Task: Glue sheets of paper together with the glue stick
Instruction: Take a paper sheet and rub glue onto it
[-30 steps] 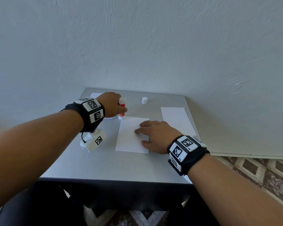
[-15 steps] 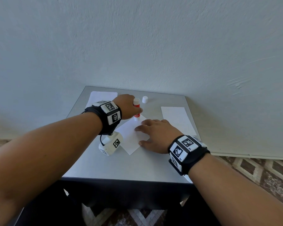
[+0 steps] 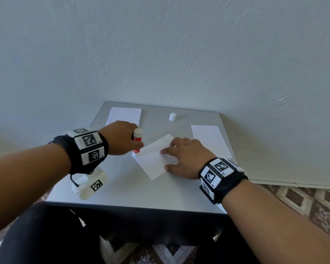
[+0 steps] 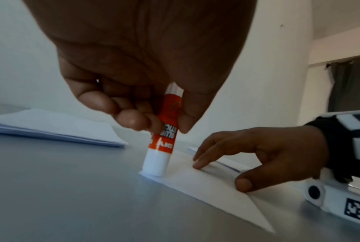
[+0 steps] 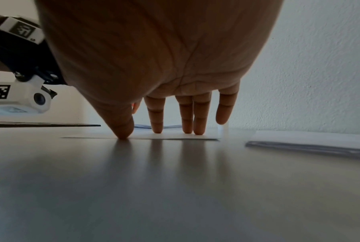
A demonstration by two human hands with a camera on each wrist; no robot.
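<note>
Now the left hand (image 3: 122, 137) has the glue stick (image 3: 137, 140) pinched between thumb and curled fingers, upside down and nearly upright, its white end planted on the left corner of the sheet of paper (image 3: 154, 159). From the left wrist view the glue stick (image 4: 163, 140) shows its red label inverted, and its tip sits right at the paper's (image 4: 206, 185) corner edge. Over on the other side of that sheet, the right hand (image 3: 185, 159) is spread flat with fingers straight, pressing the paper down and holding nothing. The right wrist view confirms it: thumb and three fingertips (image 5: 157, 129) touch the sheet (image 5: 170, 135), while the little finger hovers just above it. That sheet lies turned at an angle on the grey table (image 3: 122, 187). Behind it and to the left rests a stack of paper (image 3: 125, 116), partly covered by the left hand. Behind it and to the right stands the small white cap (image 3: 172, 117), well apart. Just right of the sheet, past the right hand, lies another stack of paper (image 3: 210, 140).
</note>
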